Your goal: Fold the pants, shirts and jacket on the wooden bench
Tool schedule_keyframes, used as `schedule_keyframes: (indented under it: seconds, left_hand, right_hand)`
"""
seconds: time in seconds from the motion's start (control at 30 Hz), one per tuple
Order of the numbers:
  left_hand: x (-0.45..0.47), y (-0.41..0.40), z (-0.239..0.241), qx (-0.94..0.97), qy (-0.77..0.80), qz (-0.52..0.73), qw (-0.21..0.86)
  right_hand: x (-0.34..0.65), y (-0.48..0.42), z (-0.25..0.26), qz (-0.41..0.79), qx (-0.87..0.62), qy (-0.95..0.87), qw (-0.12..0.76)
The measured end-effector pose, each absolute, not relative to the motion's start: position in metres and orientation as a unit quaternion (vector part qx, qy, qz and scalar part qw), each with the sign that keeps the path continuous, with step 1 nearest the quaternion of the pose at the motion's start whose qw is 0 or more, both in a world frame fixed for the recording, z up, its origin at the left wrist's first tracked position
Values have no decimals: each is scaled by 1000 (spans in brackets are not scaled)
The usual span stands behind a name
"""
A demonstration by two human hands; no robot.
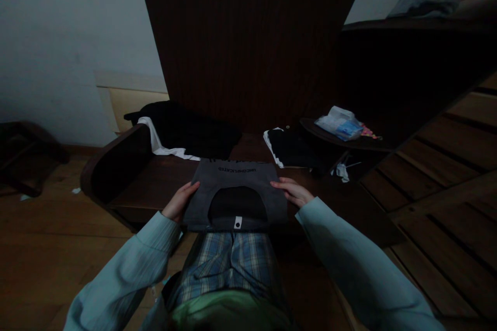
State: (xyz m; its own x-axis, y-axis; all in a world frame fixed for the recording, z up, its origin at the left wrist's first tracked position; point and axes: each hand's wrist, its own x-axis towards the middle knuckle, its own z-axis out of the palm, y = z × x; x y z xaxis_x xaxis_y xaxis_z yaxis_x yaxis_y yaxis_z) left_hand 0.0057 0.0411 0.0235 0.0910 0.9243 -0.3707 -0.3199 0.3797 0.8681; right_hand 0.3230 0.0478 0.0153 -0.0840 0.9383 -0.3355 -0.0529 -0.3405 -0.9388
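Observation:
A grey T-shirt point(236, 178), folded into a rectangle, is held level in front of my lap. Its round neckline faces me, with a small white label inside, and dark printed letters run along the far part. My left hand point(181, 200) grips the left edge, thumb on top. On the opposite edge, my right hand point(293, 191) pinches the cloth the same way. Beyond the shirt, a folded stack of black and white clothes point(291, 147) lies on the dark wooden bench point(135, 181). Loose black clothing point(182, 126) and a white garment point(159, 145) are heaped at the bench's left end.
On a small curved shelf point(310, 125) at the right rests a plastic packet point(341, 124). A tall dark wooden panel point(248, 36) rises behind the bench. Wooden slats point(446, 191) stand on the right. A dark stool point(27, 150) is at the far left on the wooden floor.

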Motion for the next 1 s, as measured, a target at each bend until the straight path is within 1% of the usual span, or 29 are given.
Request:
schedule_keyframes:
  seconds: [0.27,0.5,0.67,0.8,0.87,1.0]
  left_hand:
    - [8,38,24,299,486,490,659]
    - [6,42,23,309,513,473,646]
    - [9,42,18,308,518,510,614]
    - [11,38,23,302,529,510,607]
    - [10,37,26,311,536,496,608]
    - [6,36,18,388,532,459,596]
  right_hand:
    - [324,48,16,618,-534,-394,422]
    - [329,48,18,648,-535,-368,399]
    - [328,42,17,611,-543,-385,430]
    - [326,34,17,566,-562,-399,452]
    - [326,28,19,544,-579,-424,435]
    - [328,15,22,514,-580,-525,353]
